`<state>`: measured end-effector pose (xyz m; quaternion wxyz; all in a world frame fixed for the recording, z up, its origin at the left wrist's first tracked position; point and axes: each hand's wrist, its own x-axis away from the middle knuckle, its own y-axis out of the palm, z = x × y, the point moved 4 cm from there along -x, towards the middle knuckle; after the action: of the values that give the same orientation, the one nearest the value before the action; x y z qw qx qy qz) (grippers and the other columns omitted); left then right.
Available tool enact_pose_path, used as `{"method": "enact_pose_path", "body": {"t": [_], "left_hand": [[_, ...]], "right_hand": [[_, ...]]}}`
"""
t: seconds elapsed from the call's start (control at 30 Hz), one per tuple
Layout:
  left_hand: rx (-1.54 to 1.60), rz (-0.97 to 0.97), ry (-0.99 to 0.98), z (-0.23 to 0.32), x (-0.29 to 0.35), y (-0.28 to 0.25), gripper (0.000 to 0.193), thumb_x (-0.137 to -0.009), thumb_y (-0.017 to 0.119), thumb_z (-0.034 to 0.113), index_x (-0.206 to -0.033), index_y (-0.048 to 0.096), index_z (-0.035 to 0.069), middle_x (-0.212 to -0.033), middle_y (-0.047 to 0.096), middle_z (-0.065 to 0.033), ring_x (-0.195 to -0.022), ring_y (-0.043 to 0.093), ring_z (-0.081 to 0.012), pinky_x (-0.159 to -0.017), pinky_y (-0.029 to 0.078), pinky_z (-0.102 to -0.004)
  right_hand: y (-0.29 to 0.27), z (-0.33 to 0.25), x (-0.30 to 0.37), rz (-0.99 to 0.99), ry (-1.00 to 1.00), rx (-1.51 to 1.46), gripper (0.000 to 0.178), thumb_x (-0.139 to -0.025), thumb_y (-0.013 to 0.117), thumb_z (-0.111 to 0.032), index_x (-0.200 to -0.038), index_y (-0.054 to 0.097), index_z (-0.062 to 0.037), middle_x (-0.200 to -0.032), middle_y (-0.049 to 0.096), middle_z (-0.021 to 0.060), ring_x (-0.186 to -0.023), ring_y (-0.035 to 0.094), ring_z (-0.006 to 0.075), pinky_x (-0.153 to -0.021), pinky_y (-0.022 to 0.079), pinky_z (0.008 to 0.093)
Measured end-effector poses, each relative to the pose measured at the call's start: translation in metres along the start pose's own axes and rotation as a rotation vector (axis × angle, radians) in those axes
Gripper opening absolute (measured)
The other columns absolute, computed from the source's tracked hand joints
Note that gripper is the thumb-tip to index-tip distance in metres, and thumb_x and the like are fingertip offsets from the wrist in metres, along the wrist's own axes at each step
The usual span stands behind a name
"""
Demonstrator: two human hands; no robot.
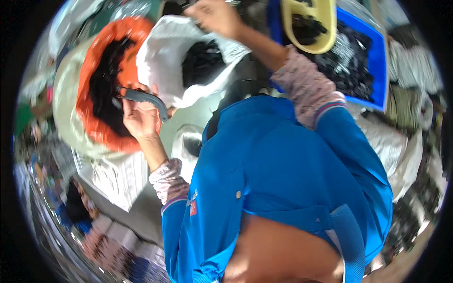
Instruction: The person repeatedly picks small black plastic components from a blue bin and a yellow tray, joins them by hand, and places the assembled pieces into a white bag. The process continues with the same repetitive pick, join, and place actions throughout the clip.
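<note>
My left hand [140, 115] is closed around a dark grey, curved handle-like piece [144, 97] with small metal bits at its left end. It is held beside an orange bag [134, 29] with dark pieces inside. At the top, my right hand [214, 18] is over the far rim of a white bag [158, 56], fingers pointing left. Those fingers are blurred, and whether they grip anything is unclear. Black pieces [203, 61] lie inside the white bag.
On the right stands a blue bin [381, 61] of black parts and a clump of small silvery pieces. A yellow tray [332, 23] rests over its near-left corner. A stack of white sheets [120, 177] is below the orange bag; sacks [410, 66] crowd the far right.
</note>
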<state>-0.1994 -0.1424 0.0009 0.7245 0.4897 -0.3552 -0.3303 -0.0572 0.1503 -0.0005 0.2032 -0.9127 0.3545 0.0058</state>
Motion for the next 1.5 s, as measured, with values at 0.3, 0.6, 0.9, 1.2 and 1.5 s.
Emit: {"method": "enact_pose_path", "body": {"t": [0.3, 0.6, 0.9, 1.2, 1.5], "left_hand": [[-0.566, 0.008, -0.396, -0.196, -0.033, 0.048, 0.026, -0.089, 0.067, 0.008, -0.113, 0.06, 0.002, -0.071, 0.051, 0.0012, -0.057, 0.043, -0.0078, -0.044, 0.03, -0.0221], [-0.813, -0.146, -0.615, -0.313, -0.022, 0.088, 0.015, -0.086, 0.068, 0.004, -0.099, 0.065, -0.002, -0.074, 0.062, -0.0057, -0.055, 0.057, -0.0135, -0.046, 0.043, -0.0269], [-0.842, -0.12, -0.808, -0.39, -0.022, 0.102, 0.031, -0.087, 0.068, 0.006, -0.115, 0.058, -0.003, -0.092, 0.064, -0.011, -0.077, 0.064, -0.019, -0.066, 0.054, -0.0307], [-0.896, -0.146, -0.738, -0.408, -0.014, 0.078, 0.026, -0.087, 0.07, 0.003, -0.11, 0.06, -0.003, -0.1, 0.065, -0.0119, -0.091, 0.065, -0.0204, -0.076, 0.059, -0.0374], [-0.789, -0.084, -0.794, -0.397, -0.015, 0.084, 0.015, -0.09, 0.068, 0.013, -0.101, 0.063, 0.004, -0.091, 0.063, -0.0079, -0.083, 0.065, -0.0197, -0.069, 0.061, -0.0418]], "right_hand": [[-0.14, -0.004, 0.177, 0.536, -0.196, 0.311, 0.017, -0.083, 0.072, -0.009, -0.1, 0.072, -0.0057, -0.086, 0.068, 0.0134, -0.079, 0.068, 0.027, -0.068, 0.054, 0.0354], [-0.265, 0.072, 0.31, 0.686, 0.321, 0.817, 0.015, -0.082, 0.069, -0.006, -0.095, 0.075, -0.0096, -0.087, 0.07, 0.0124, -0.078, 0.069, 0.0268, -0.071, 0.055, 0.0345], [-0.228, 0.095, 0.261, 0.358, 0.214, 1.163, 0.013, -0.078, 0.071, -0.017, -0.087, 0.063, -0.0106, -0.093, 0.053, 0.0067, -0.094, 0.058, 0.0258, -0.065, 0.054, 0.0373], [-0.203, 0.052, 0.31, 0.603, 0.347, -0.036, 0.022, -0.081, 0.072, -0.009, -0.102, 0.073, -0.0044, -0.091, 0.069, 0.0157, -0.079, 0.069, 0.0268, -0.069, 0.054, 0.0344], [-0.281, 0.118, 0.323, 0.577, 0.541, 0.561, 0.023, -0.082, 0.072, -0.02, -0.102, 0.072, -0.0088, -0.089, 0.065, 0.0134, -0.082, 0.065, 0.0279, -0.074, 0.052, 0.0384]]}}
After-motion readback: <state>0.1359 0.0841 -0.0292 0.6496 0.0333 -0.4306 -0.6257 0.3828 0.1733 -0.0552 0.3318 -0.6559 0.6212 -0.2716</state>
